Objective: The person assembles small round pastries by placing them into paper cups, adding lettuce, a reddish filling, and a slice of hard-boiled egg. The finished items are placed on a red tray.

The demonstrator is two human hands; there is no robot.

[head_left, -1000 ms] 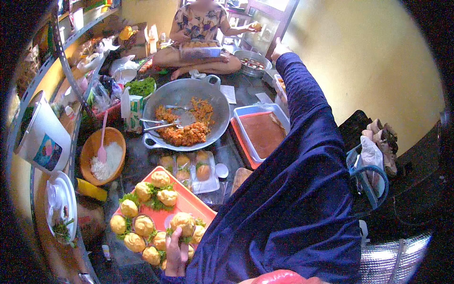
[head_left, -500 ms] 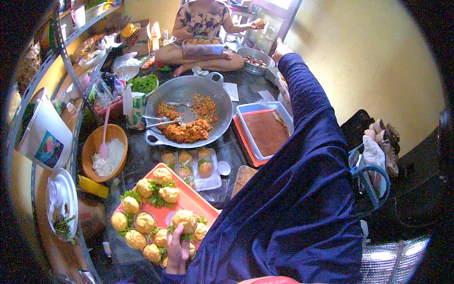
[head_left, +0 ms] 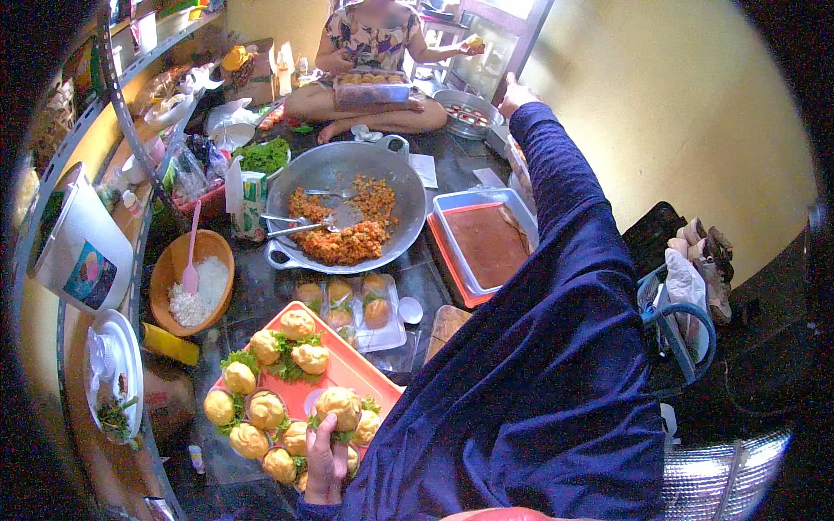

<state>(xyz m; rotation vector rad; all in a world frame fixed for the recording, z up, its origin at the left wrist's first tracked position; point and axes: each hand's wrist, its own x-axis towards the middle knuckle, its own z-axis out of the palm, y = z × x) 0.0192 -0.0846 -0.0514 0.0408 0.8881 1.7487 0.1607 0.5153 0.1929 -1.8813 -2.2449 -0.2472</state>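
Observation:
My left hand (head_left: pixel 325 464) is closed round a golden puff bun (head_left: pixel 339 406) with lettuce in it, held over an orange tray (head_left: pixel 365 382). Several more lettuce-filled buns (head_left: pixel 249 440) sit on and along the tray's left part. My right arm, in a navy sleeve, stretches far forward. At its end my right hand (head_left: pixel 519 94) has a finger extended toward the far side, with nothing seen in it; its other fingers are hard to make out. Opposite, a seated person (head_left: pixel 372 39) holds a small bun (head_left: pixel 473 43) up and has a container of buns (head_left: pixel 372 91) on their lap.
A wide metal pan (head_left: pixel 408 174) holds orange filling and utensils. Left of it are lettuce (head_left: pixel 262 155) and a bowl of white rice (head_left: pixel 156 291) with a pink spoon. A clear pack of buns (head_left: pixel 395 330), a brown-filled tub (head_left: pixel 482 247) and a blue basket (head_left: pixel 708 347) lie nearby.
My right hand has shifted very slightly left at the end of the outstretched arm. My left hand and its bun have stayed in place.

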